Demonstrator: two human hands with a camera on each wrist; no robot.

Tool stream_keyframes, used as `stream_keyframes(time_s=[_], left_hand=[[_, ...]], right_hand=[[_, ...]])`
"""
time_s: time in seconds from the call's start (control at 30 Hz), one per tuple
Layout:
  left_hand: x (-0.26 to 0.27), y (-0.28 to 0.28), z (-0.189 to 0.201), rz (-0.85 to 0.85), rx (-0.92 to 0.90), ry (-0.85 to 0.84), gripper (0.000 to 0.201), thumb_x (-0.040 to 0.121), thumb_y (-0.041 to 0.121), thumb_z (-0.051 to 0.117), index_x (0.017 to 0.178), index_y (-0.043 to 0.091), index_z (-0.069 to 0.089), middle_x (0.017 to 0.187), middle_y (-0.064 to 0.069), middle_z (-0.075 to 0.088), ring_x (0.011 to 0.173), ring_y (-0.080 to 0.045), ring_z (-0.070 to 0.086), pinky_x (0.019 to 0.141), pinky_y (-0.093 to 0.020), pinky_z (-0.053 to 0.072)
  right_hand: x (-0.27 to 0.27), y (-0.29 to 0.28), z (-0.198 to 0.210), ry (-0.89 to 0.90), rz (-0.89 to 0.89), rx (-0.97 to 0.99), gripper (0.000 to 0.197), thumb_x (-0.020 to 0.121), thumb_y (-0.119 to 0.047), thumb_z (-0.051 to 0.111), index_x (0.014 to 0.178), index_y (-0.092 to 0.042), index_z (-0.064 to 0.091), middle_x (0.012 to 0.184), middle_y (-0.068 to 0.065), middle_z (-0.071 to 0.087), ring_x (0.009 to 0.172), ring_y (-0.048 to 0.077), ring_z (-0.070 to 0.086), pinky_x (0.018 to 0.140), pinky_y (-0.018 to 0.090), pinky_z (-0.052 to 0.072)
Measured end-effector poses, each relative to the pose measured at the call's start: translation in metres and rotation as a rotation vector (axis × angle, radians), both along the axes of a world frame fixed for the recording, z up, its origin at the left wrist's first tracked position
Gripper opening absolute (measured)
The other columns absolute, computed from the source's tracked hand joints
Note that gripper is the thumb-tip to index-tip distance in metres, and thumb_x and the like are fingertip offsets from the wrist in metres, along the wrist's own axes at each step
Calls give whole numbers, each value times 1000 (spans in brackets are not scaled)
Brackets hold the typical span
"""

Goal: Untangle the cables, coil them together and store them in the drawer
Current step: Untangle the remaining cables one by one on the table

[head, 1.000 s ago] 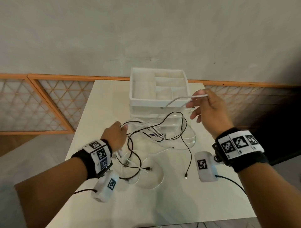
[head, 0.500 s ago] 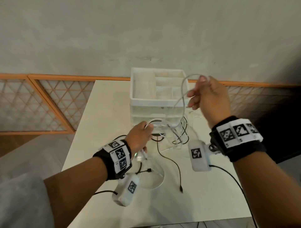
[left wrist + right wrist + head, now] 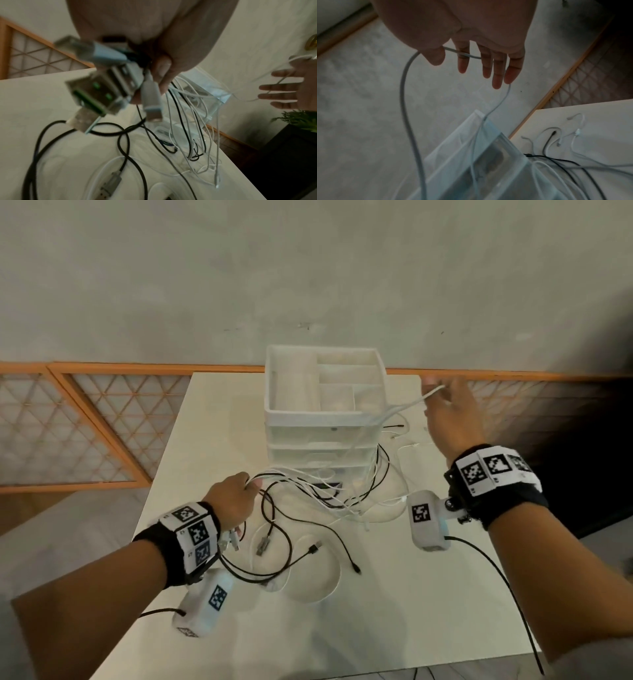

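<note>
A tangle of black and white cables (image 3: 342, 498) lies on the white table (image 3: 212, 412) in front of a white drawer unit (image 3: 325, 419). My left hand (image 3: 236, 498) grips a bunch of USB plug ends (image 3: 109, 86), and the cables trail from it toward the unit. My right hand (image 3: 448, 412) is raised to the right of the unit's top tray. Its fingers (image 3: 496, 67) are straight and spread. One white cable (image 3: 404, 94) runs under the thumb, across those fingers, and hangs down to the tangle.
Loose cable ends (image 3: 553, 135) lie on the table right of the drawer unit. A black cable (image 3: 284, 542) loops near the front left. Behind the table stand a plain wall and an orange lattice panel (image 3: 85, 422). A green plant (image 3: 300, 120) shows at the far right.
My left hand has drawn back to the left with the plug ends. My right hand has shifted slightly right and down, and its fingers have straightened with the white cable across them.
</note>
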State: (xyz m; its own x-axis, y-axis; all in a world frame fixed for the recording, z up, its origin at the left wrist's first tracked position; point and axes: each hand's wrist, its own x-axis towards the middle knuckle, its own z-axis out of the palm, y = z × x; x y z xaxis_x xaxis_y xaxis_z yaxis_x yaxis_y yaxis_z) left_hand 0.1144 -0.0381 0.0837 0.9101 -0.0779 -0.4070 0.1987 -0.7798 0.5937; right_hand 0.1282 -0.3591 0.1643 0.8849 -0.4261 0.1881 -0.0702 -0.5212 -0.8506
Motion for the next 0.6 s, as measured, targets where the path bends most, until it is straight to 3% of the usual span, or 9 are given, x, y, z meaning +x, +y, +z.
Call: stream_keyframes(time_s=[0.1,0.23,0.33,0.37,0.47,0.5,0.53,0.6], left_hand=[[1,4,3,90,-49,11,32,104,38,35,94,12,51,84,-4,73,47,-25,58,49,-26,47],[6,-7,16,178,-196,-38,33,103,34,41,87,8,52,71,-6,64,48,-26,50,51,-31,48],[12,-16,29,237,-348,-49,33,101,32,48,80,6,52,60,-6,42,41,-22,40,51,-31,41],[13,-17,33,260,-401,-48,33,101,31,50,78,7,52,58,-5,38,38,-20,36,51,-30,39],[17,-18,40,325,-484,-61,33,100,26,52,72,9,49,55,-3,33,36,-16,31,49,-29,34],[17,-17,40,338,-490,-67,34,100,26,52,71,10,48,56,-3,33,35,-15,30,48,-29,34],[18,-17,41,344,-488,-76,34,100,26,52,71,10,47,58,-4,32,35,-15,31,48,-30,34],[17,-16,43,331,-472,-97,35,99,32,55,75,6,48,60,-4,32,38,-15,32,48,-30,35]], right_hand=[[-1,4,-7,32,29,-126,35,96,-56,45,111,-26,54,132,5,53,114,19,53,91,30,36],[7,6,0,-109,41,-204,34,95,-53,51,113,-25,57,132,6,45,111,23,55,96,35,47],[17,4,24,-132,71,-226,38,98,-54,46,118,-23,56,132,6,48,100,16,53,83,13,40],[20,3,34,-166,65,-201,39,98,-55,43,119,-24,56,131,5,51,98,14,53,81,14,40],[23,3,53,-441,20,-6,33,96,-57,43,111,-30,54,114,-2,58,86,11,58,82,36,54],[24,2,52,-476,21,-7,33,96,-58,45,110,-30,54,112,-4,59,83,12,60,81,38,55],[26,2,50,-441,47,-41,36,95,-59,45,112,-29,55,113,-4,61,85,15,62,81,37,55],[33,-2,36,-175,148,-183,46,96,-62,40,117,-25,57,113,0,64,96,23,66,88,40,52]])
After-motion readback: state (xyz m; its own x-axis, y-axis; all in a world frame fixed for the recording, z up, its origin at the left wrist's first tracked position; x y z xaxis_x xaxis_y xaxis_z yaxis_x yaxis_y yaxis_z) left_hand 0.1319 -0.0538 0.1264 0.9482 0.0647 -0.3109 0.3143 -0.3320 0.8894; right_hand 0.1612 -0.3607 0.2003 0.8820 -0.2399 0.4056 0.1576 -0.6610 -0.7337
